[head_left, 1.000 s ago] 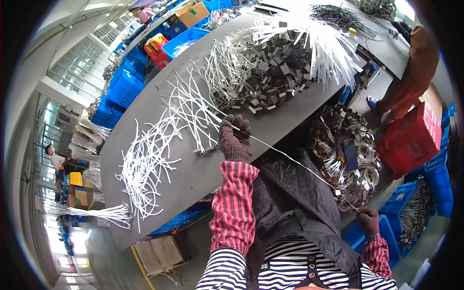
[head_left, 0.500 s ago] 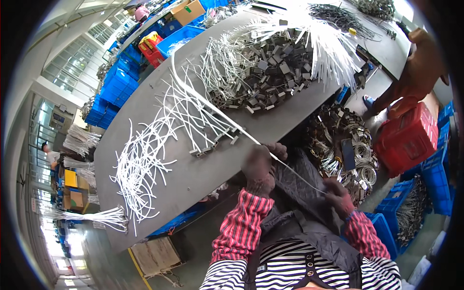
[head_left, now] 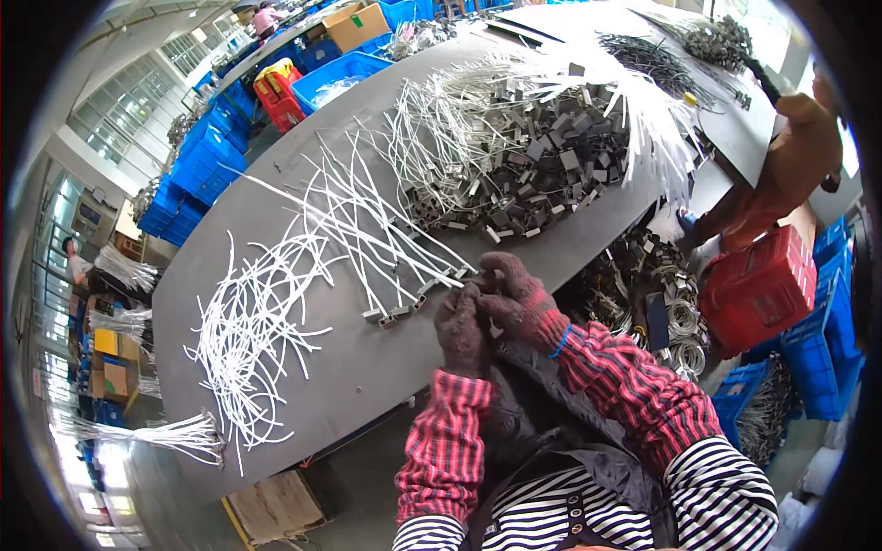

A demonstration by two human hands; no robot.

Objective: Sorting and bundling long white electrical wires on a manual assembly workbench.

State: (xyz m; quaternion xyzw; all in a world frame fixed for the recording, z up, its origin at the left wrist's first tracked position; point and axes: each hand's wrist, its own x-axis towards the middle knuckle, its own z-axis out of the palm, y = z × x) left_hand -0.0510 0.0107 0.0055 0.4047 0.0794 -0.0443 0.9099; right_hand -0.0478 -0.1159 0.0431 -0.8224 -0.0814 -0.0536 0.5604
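My left hand (head_left: 462, 332), in a dark knitted glove, is closed near the table's front edge. My right hand (head_left: 516, 292), gloved alike, is pressed against it with the fingers pinched together. Both meet at the end of a long white cable (head_left: 367, 225), which runs back to the left over the table; its tip is hidden in the gloves. Beside it lie several white cables with metal connector ends (head_left: 393, 318). Further left is a loose tangle of white cables (head_left: 248, 354).
A large heap of metal-ended parts (head_left: 542, 165) covers the back of the grey table (head_left: 317, 404). White strips (head_left: 657, 129) spread at its right. A bundle of white cables (head_left: 175, 436) juts over the left edge. A red crate (head_left: 763, 289) and blue crates (head_left: 818, 312) stand right.
My right hand has come up and left to meet the left hand, which has moved slightly down and left. The thin strand stretched between them no longer shows. The view has shifted.
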